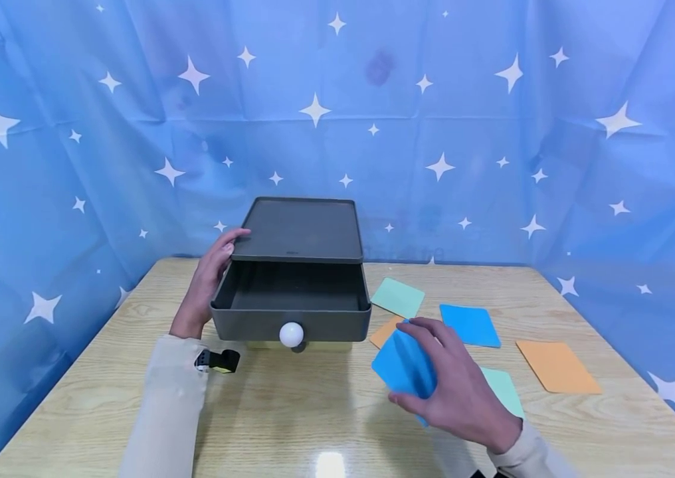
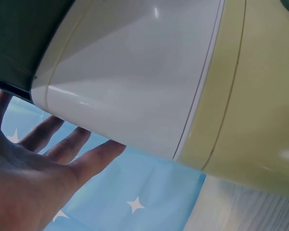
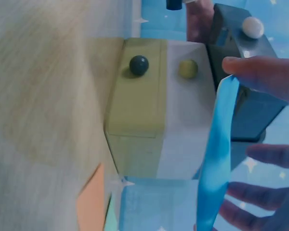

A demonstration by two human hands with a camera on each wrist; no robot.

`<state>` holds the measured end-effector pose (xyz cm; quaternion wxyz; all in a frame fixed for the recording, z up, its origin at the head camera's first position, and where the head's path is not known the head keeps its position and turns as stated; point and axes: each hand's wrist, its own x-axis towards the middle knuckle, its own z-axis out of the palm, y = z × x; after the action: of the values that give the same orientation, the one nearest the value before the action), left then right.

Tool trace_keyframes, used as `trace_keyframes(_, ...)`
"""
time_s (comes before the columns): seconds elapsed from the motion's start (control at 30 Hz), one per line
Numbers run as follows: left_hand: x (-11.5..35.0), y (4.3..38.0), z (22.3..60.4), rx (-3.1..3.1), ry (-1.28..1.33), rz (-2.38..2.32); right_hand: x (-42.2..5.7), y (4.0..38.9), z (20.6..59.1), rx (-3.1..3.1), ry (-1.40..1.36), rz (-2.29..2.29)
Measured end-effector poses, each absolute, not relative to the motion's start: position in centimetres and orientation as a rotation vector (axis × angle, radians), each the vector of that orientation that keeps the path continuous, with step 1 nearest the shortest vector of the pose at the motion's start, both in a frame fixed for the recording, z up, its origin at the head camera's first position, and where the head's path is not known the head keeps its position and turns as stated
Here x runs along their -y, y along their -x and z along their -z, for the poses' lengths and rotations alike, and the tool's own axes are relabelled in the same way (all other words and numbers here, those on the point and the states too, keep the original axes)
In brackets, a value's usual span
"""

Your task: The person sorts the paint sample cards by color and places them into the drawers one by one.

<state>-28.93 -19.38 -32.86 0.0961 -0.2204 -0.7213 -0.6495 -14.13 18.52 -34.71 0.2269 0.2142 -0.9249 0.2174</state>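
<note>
A small drawer cabinet with a dark grey top [image 1: 301,229] stands on the table. Its top drawer [image 1: 260,326], dark grey with a white knob [image 1: 291,334], is pulled out, and the bare inside shows. My left hand [image 1: 202,285] rests against the cabinet's left side; in the left wrist view its extended fingers reach along the white middle tier [image 2: 135,82]. To the right of the drawer, my right hand [image 1: 457,385] grips a blue card [image 1: 403,362] between thumb and fingers. The right wrist view shows this card bowed, raised off the table.
Right of the cabinet lie a green card [image 1: 398,297], another blue card [image 1: 470,325], an orange card [image 1: 559,366] and a second green card [image 1: 503,390]. Partly behind the held card is another orange card [image 1: 384,330]. A star-patterned blue curtain [image 1: 373,133] surrounds the table [image 1: 289,411].
</note>
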Motion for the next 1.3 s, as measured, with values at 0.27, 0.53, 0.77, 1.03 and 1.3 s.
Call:
trace_keyframes(0.27,19.2,29.0,32.9,2.151,0.64,1.918,-19.1,14.4,33.0,2.53,-0.627,-0.648)
trace_keyframes(0.53,19.1,29.0,32.8,2.129,0.653,1.948,-19.4,14.8,30.4,2.507,-0.69,-0.628)
trace_keyframes(0.77,19.0,29.0,32.8,2.139,0.648,1.932,-19.4,15.0,27.6,2.525,-0.75,-0.62)
trace_keyframes(1.03,18.8,29.0,32.9,2.139,0.642,1.93,-18.6,16.5,24.9,2.54,-0.92,-0.556)
trace_keyframes(1.3,19.1,28.7,32.7,2.141,0.638,1.929,-17.3,18.1,23.1,2.583,-1.105,-0.529)
